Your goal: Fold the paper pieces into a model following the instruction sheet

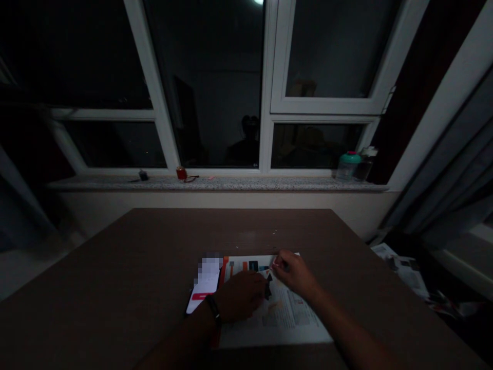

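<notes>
A printed sheet or booklet (285,329) with an orange left edge and coloured pictures lies on the table, under both hands. My left hand (242,295), with a dark band on the wrist, rests over its middle, fingers curled together. Small dark angular shapes (268,287) show beside those fingertips; whether they are loose pieces or print I cannot tell. At the page's upper right, my right hand (295,270) is closed in a pinch, with a tiny pale bit at its fingertips. To the left lies a lit smartphone (206,285), its screen partly blurred.
The brown table (154,257) bears a few tiny white scraps (275,232) beyond the page. On the windowsill (239,182) stand a red item (181,173), a small dark item (143,175) and a teal-lidded bottle (347,167). Papers (404,270) lie low at the right.
</notes>
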Available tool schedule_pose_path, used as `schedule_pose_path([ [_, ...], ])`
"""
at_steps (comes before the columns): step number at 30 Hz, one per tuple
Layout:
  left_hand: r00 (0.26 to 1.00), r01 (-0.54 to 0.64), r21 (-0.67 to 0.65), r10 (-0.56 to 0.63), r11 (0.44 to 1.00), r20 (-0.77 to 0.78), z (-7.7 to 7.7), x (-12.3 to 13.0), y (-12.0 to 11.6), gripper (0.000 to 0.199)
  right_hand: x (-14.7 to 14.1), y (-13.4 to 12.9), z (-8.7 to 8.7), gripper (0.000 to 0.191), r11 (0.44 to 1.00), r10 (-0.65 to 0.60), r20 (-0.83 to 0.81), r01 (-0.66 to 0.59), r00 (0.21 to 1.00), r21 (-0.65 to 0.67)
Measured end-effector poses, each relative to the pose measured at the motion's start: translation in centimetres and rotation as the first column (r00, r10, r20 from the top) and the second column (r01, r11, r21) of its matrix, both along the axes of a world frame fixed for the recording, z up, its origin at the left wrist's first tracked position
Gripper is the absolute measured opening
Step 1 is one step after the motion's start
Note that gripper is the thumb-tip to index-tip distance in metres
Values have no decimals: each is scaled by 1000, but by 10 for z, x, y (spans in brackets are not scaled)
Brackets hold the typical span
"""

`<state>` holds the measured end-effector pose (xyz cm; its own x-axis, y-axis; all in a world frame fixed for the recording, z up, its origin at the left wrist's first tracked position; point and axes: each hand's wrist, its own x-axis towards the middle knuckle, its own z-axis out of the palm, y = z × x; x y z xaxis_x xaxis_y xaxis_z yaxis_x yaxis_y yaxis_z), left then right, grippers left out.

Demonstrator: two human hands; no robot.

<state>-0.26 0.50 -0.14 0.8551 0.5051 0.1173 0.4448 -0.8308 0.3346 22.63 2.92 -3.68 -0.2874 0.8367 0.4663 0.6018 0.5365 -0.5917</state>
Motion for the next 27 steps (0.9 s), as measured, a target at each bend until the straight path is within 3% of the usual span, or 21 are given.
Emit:
schedule_pose_path([
  [5,999,-37,-11,37,999,-13,-1,0,-1,8,-1,-5,-1,13,1000,25,9,-25,1000,-15],
  [12,999,-48,-37,48,998,-9,0,0,-1,24,-8,-9,-7,10,991,128,23,-127,991,-51],
  [19,999,-42,-39,40,998,-33,0,0,0,20,-14,-12,0,15,980,199,90,-198,976,-17],
  [27,996,-41,-56,36,998,-76,5,1,-1,22,-17,-2,-3,19,985,154,157,-164,975,52],
])
